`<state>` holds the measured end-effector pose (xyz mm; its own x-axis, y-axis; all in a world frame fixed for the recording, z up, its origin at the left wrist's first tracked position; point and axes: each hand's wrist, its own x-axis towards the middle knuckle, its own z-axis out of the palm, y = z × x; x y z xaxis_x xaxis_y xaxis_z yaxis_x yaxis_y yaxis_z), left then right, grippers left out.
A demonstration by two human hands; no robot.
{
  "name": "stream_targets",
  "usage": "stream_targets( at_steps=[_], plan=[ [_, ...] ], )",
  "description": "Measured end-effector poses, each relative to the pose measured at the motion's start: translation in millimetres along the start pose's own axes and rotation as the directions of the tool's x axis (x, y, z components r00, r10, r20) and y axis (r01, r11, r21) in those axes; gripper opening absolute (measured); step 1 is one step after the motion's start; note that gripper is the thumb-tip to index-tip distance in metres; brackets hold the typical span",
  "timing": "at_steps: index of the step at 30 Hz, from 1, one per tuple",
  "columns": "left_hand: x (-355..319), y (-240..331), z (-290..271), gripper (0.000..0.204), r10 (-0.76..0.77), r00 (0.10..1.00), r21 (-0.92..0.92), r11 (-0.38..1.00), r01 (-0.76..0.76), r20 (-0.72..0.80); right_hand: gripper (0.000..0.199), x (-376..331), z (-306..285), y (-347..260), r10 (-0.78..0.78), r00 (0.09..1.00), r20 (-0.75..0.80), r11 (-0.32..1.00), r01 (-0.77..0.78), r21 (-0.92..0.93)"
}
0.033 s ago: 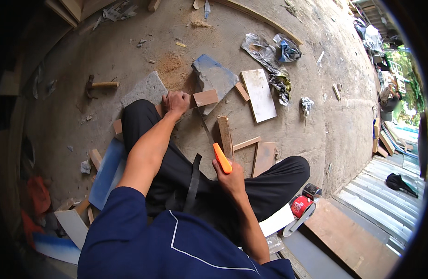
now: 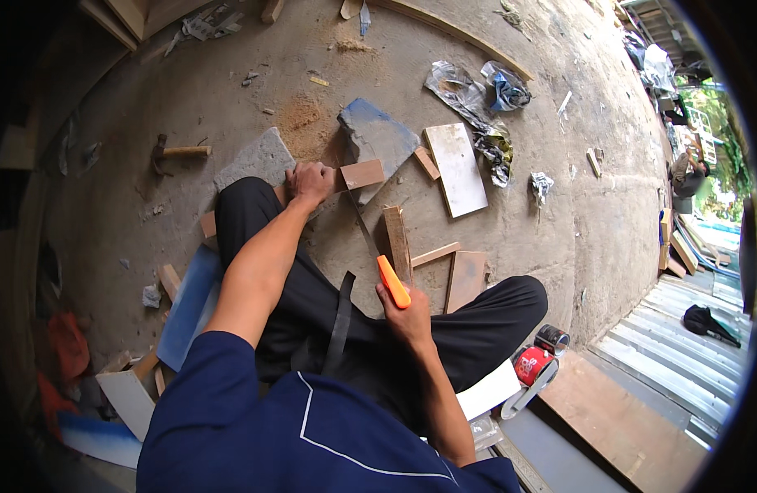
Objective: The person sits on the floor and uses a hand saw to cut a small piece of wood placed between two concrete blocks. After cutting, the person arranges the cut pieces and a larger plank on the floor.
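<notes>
Saw (image 2: 387, 271), gripped in closed fingers of right hand (image 2: 408, 319); ahead of them, wooden board (image 2: 363, 174) clasped under curled fingers of left hand (image 2: 311, 182).

the floor (image 2: 526, 238) bears a hammer (image 2: 185, 151), sawdust (image 2: 303, 119) and white board (image 2: 456, 168).

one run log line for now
left hand: on brown wooden board | right hand: gripping orange-handled handsaw | blade: meets board | board end: over blue-grey block
</notes>
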<state>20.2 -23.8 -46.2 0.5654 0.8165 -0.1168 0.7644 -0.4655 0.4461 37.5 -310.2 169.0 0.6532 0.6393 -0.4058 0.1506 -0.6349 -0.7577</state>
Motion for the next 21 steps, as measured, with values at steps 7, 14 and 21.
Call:
stream_targets(
  at_steps=[7, 14, 21],
  plan=[
    [-25.6, 18.8, -35.8, 0.081, 0.102, 0.896, 0.175, 0.965, -0.195, 0.432, 0.036, -1.1, -7.5, -22.3, 0.042, 0.998, 0.056, 0.999, -0.043, 0.016],
    [-16.2, 3.0, -21.9, 0.082, 0.112, 0.938, 0.221, 0.956, -0.191, 0.328, 0.039, -16.9, -28.1, -79.5, 0.067, 0.997, 0.024, 0.995, -0.065, -0.080],
    [6.9, -18.9, -3.5, 0.043, 0.099, 0.993, -0.022, 0.995, -0.098, 0.070, 0.039, -8.6, -45.8, -79.6, 0.017, 0.997, 0.072, 0.997, -0.011, -0.081]
  ],
)
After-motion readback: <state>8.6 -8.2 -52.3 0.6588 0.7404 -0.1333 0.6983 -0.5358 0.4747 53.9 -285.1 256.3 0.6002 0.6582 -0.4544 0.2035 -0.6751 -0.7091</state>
